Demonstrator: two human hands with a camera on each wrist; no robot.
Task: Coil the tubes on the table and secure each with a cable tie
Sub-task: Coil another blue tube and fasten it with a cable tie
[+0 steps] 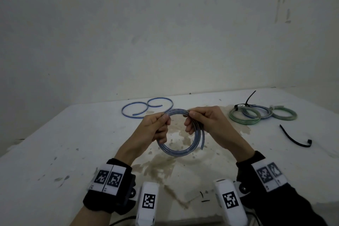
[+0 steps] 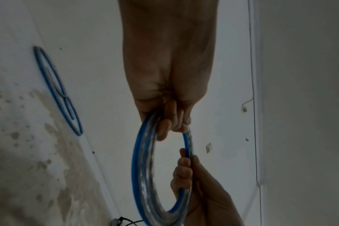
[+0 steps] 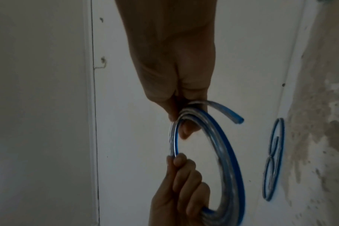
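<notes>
A clear tube with a blue stripe is wound into a coil (image 1: pixel 176 152) and held upright above the middle of the table (image 1: pixel 73 143). My left hand (image 1: pixel 164 124) grips the coil's upper left side, fingers curled round the strands. At the upper right my right hand (image 1: pixel 192 121) pinches the strands between thumb and fingers. The tube's free end (image 1: pixel 202 145) hangs loose on the right side. In the left wrist view the left hand (image 2: pixel 170 122) holds the coil (image 2: pixel 141 168). The right wrist view shows the right hand (image 3: pixel 182 119) on the coil (image 3: pixel 228 152), with the free end (image 3: pixel 232 116) sticking out.
A loose blue-striped tube (image 1: pixel 139 108) lies in two open loops at the back left. Several coiled green and blue tubes (image 1: pixel 244 115) lie at the back right, one with a black cable tie (image 1: pixel 247 99) on it. A loose black cable tie (image 1: pixel 293 137) lies at the right.
</notes>
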